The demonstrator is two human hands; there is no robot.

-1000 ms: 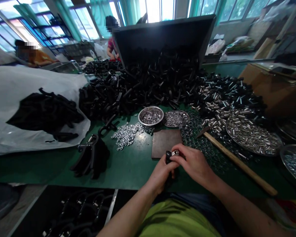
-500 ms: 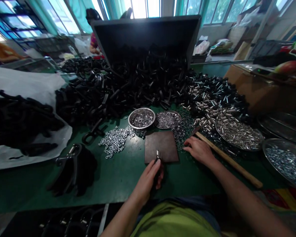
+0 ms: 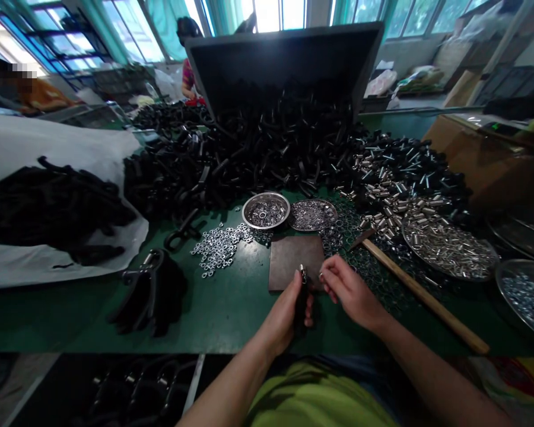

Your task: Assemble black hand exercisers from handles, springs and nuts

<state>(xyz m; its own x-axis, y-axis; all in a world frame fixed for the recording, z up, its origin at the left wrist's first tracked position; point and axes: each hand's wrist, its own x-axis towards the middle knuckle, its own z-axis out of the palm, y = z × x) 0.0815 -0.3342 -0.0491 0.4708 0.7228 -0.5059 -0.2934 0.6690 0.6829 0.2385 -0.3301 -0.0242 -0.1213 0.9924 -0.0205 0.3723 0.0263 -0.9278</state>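
Observation:
My left hand (image 3: 289, 308) is closed around a black clamp-like part with a shiny metal barrel (image 3: 303, 273) at its upper end, over the near edge of a flat metal plate (image 3: 289, 252). Much of that part is hidden by my fingers. To its right, my right hand (image 3: 349, 287) pinches a tiny shiny piece at the plate's right edge, too small to make out well. Thin wire rings (image 3: 378, 279) lie scattered beyond my right hand. A hammer (image 3: 420, 287) with a wooden handle rests to the right of it.
Loose nuts (image 3: 216, 249) lie left of the plate. Small metal bowl (image 3: 266, 210) and dish (image 3: 314, 214) stand behind it. Black parts (image 3: 249, 154) spill from a tipped bin (image 3: 285, 65). At right are a pin-filled tray (image 3: 449, 246) and a cardboard box (image 3: 467, 154). Co-workers sit beyond.
My right hand has come left from the wire rings to the plate's edge, its fingers now pinched. My left hand keeps the black part, turned slightly. The whole view has shifted a little.

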